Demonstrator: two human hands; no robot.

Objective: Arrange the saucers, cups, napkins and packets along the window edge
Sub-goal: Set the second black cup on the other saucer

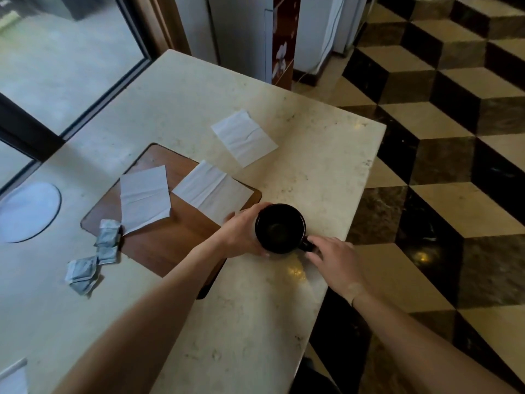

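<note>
Head cam only: glossy black ceramic cup [279, 227] sits upright on the pale speckled stone table [176, 89], near its floor-side edge, just beside the brown wooden board [167, 243]. We've got our left hand [241, 233] curled round its body, and right hand [331, 257] w/ fingertips at the handle, grip there unclear. We judge it rigid, fairly heavy, slick & chippable, so take it by handle plus wall.

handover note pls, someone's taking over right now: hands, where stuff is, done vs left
Left hand grips the black cup; right hand fingers at its handle.
Cup sits near the table's floor-side edge, not by the window.
Saucer already at the window edge.
Two napkins on the wooden board, one on the table; packets heaped beside the board.
Left: cup, napkins, packets.
</note>
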